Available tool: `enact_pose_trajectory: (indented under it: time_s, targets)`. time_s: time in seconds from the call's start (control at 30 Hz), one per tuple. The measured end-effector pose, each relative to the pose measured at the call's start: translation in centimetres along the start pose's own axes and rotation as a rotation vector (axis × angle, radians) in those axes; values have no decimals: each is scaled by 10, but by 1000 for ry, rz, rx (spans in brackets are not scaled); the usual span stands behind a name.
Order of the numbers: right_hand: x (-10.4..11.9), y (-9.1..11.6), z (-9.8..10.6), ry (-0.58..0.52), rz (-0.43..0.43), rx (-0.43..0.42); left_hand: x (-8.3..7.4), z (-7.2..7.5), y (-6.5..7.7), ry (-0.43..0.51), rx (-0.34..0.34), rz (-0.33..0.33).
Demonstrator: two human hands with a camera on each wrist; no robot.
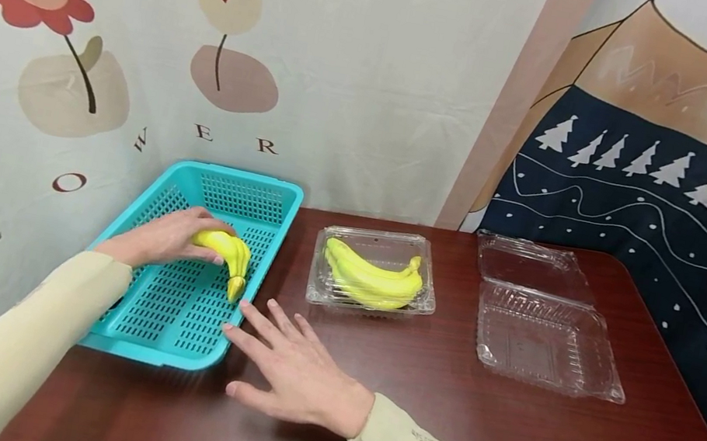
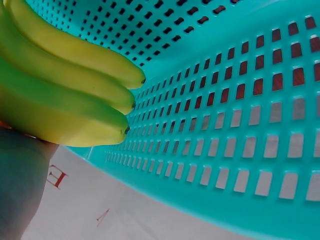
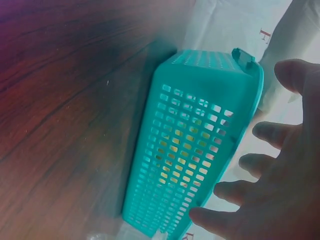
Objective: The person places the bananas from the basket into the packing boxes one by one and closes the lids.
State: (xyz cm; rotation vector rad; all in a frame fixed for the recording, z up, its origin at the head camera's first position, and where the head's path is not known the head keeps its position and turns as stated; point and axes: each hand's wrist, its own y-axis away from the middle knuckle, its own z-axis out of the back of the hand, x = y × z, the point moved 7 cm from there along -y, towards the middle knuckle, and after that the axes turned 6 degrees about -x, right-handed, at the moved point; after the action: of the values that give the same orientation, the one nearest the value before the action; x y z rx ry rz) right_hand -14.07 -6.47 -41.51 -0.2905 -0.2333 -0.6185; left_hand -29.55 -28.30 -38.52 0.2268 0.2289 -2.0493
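Note:
My left hand (image 1: 183,236) grips a bunch of yellow bananas (image 1: 233,256) inside the turquoise plastic basket (image 1: 207,364), the stem end pointing toward the basket's near right side. In the left wrist view three bananas (image 2: 70,82) with greenish sides show close to the perforated wall. With fingers spread, my right hand (image 1: 304,377) hovers beside the basket's right rim, its fingertips right at the edge. The right wrist view has that hand (image 3: 280,165) over the rim, and yellow shows through the basket's holes.
A clear lidded clamshell box (image 1: 315,289) with a second banana bunch (image 1: 378,280) inside stands right of the basket. Farther right lies an opened clear clamshell (image 1: 545,341) with its lid folded back. Printed cloths (image 1: 375,98) hang behind the dark wooden table (image 1: 437,393).

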Motion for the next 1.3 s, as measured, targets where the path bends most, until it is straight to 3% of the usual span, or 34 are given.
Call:
enact_pose_trajectory:
  time_s: [0.43,0.67,0.9,1.3]
  targets:
    - [-12,20,18,22,-24,-78,0,21,14,3,-92,32]
    - [-24,36,26,-6,-53,-101,-5,33,21,20,-181,15]
    - [-40,54,36,-38,-100,-133,-6,41,29,25,-228,76]
    - [-71,87,59,17,-187,-217,-26,56,37,-4,-287,80]
